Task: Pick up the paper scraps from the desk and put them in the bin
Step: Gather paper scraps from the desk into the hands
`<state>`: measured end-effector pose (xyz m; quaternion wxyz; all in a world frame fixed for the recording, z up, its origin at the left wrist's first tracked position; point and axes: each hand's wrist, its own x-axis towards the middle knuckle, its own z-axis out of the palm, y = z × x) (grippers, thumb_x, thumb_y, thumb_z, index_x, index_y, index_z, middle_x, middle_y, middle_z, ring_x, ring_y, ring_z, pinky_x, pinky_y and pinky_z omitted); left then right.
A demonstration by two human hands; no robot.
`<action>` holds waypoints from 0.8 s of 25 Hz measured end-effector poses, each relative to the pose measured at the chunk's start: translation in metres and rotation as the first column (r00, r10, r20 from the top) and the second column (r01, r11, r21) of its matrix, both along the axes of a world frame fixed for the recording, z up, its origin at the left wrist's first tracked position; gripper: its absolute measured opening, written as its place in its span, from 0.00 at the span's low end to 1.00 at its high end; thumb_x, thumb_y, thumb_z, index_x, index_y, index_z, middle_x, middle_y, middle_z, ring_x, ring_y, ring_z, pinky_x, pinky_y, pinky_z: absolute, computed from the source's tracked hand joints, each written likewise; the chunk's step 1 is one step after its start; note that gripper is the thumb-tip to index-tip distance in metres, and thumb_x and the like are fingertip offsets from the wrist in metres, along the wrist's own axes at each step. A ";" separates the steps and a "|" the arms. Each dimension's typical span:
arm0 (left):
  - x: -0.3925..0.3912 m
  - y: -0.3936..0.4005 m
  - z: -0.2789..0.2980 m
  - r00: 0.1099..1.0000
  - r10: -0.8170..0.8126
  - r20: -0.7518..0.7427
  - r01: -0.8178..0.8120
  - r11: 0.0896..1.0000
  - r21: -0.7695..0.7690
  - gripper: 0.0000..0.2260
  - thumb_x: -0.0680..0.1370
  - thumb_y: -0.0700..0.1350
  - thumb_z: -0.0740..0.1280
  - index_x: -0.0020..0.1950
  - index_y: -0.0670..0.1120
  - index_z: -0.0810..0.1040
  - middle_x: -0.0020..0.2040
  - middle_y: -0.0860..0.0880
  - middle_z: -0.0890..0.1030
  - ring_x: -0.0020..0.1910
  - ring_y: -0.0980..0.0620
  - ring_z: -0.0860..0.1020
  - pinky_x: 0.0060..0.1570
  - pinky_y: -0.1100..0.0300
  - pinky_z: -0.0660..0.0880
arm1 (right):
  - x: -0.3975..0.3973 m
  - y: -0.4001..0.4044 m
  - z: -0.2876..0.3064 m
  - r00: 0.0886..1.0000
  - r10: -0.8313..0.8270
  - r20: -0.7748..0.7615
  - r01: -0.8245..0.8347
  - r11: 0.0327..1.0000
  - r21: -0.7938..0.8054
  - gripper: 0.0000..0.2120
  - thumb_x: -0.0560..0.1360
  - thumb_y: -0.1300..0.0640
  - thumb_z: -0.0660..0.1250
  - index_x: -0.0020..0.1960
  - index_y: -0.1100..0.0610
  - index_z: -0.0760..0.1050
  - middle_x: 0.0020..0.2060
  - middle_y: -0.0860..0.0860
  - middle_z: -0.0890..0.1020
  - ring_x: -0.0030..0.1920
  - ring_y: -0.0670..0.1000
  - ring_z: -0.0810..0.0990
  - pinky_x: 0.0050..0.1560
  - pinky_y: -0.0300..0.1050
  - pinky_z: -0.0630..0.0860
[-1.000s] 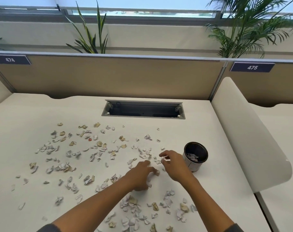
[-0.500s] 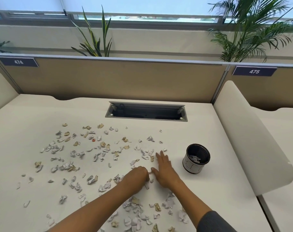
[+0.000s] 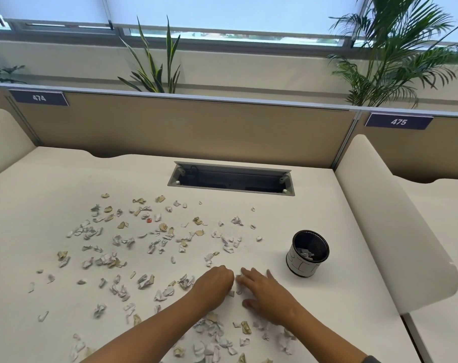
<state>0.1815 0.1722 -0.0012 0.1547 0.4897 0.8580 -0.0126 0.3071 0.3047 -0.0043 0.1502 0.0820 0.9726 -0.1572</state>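
A: Paper scraps (image 3: 144,281), small crumpled white and tan bits: location?

B: Scattered over the cream laminate tabletop (image 3: 340,323), thickest at left and near the front edge. A few already lie inside the small round black bin with a white paper wrap (image 3: 308,254), which stands well right of the scatter.

A: Fingers, left hand (image 3: 214,285)?

B: Curled into a loose fist, knuckles up. Likely holding gathered scraps, but what is inside cannot be seen.

A: Right hand (image 3: 270,294)?

B: Fingers (image 3: 249,275) straight and slightly spread, lying flat on the tabletop, tips beside the left knuckles. A few scraps sit between the two hands; the flat hand probably sweeps them toward the fist.

A: Why the bin at right?

B: Within easy reach of the right hand, judged convenient for emptying handfuls. Most scraps remain out; the job looks early.

A: Surroundings?

B: Grey open cable tray (image 3: 230,179) set into the tabletop at the back; tan partition (image 3: 183,132) with dark labels 474 (image 3: 39,97) and 475 (image 3: 398,122); green potted plants (image 3: 154,64) and windows beyond.
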 end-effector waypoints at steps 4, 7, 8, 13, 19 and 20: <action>0.002 0.000 0.000 0.999 -0.011 0.040 0.011 1.000 0.012 0.11 0.77 0.34 0.64 0.55 0.42 0.81 0.55 0.41 0.80 0.53 0.42 0.79 0.51 0.52 0.77 | 0.013 -0.009 -0.008 0.997 -0.078 -0.013 0.078 0.997 0.019 0.25 0.82 0.51 0.61 0.77 0.47 0.59 0.80 0.45 0.56 0.80 0.56 0.51 0.76 0.62 0.55; 0.003 -0.003 -0.003 0.998 0.000 0.055 0.000 1.000 0.004 0.10 0.76 0.33 0.63 0.54 0.41 0.80 0.55 0.41 0.79 0.53 0.42 0.79 0.51 0.52 0.77 | 0.022 -0.017 -0.013 0.985 -0.111 -0.130 0.113 0.994 0.004 0.21 0.81 0.60 0.62 0.72 0.49 0.66 0.74 0.47 0.65 0.75 0.55 0.62 0.70 0.50 0.66; 0.003 -0.004 -0.004 0.998 0.005 0.063 -0.005 1.000 0.002 0.10 0.76 0.32 0.63 0.53 0.40 0.79 0.55 0.41 0.78 0.52 0.43 0.78 0.50 0.53 0.76 | 0.024 -0.019 -0.015 0.978 -0.123 -0.165 0.126 0.992 0.004 0.20 0.80 0.62 0.62 0.70 0.50 0.67 0.71 0.46 0.67 0.71 0.52 0.65 0.65 0.47 0.70; -0.002 -0.003 0.001 0.983 0.066 0.169 -0.071 0.997 0.021 0.11 0.73 0.31 0.65 0.49 0.42 0.83 0.46 0.46 0.78 0.50 0.44 0.79 0.50 0.52 0.79 | 0.028 -0.024 -0.015 0.962 -0.212 -0.170 0.220 0.975 0.030 0.15 0.76 0.66 0.63 0.60 0.53 0.73 0.59 0.48 0.73 0.61 0.51 0.72 0.50 0.43 0.70; -0.009 0.000 0.009 0.923 0.189 0.336 -0.204 0.979 0.011 0.06 0.69 0.35 0.72 0.44 0.41 0.86 0.45 0.44 0.86 0.45 0.49 0.83 0.40 0.67 0.72 | 0.023 -0.019 -0.002 0.894 -0.387 -0.227 0.371 0.922 -0.111 0.09 0.79 0.60 0.59 0.52 0.54 0.78 0.52 0.48 0.78 0.51 0.50 0.77 0.49 0.42 0.71; -0.009 -0.001 0.010 0.916 0.199 0.348 -0.215 0.977 0.007 0.06 0.69 0.35 0.72 0.44 0.41 0.86 0.44 0.44 0.86 0.45 0.49 0.83 0.39 0.67 0.72 | 0.024 -0.016 0.006 0.872 -0.437 -0.222 0.401 0.897 -0.188 0.08 0.79 0.58 0.61 0.50 0.53 0.79 0.50 0.47 0.80 0.50 0.48 0.78 0.49 0.41 0.72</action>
